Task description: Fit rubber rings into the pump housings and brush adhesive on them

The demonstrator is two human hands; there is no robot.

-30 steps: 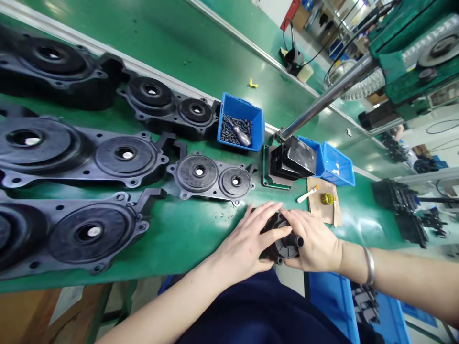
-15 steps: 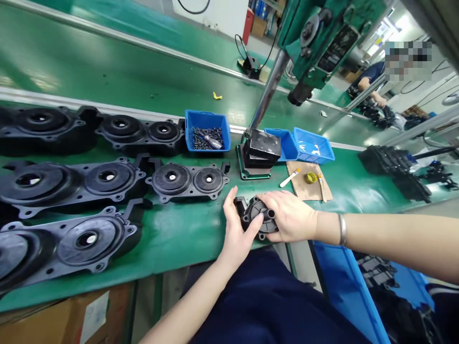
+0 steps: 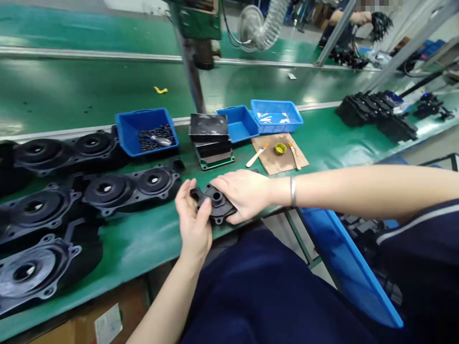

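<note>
A black plastic housing (image 3: 218, 206) with a round raised port is held between both hands just over the green bench's front edge. My left hand (image 3: 195, 217) grips its left end, thumb on top and fingers around the far side. Across its right part lies my right hand (image 3: 245, 193), with a metal bangle at the wrist, its fingers wrapped over the housing. Similar black housings (image 3: 132, 188) with round openings stand in rows on the left. Behind the hands is a stack of black blocks (image 3: 210, 131) on a small base.
A blue bin of screws (image 3: 145, 134), two blue trays (image 3: 278, 117) and cardboard (image 3: 283, 155) with brushes and a yellow pot line the bench. A green press (image 3: 201, 28) rises behind. Black parts (image 3: 373, 112) lie right. A co-worker's arm (image 3: 351, 18) shows at the back.
The view has turned to the right, so the bench items appear further left. Both hands still hold the black housing; the right hand now covers more of its right part.
</note>
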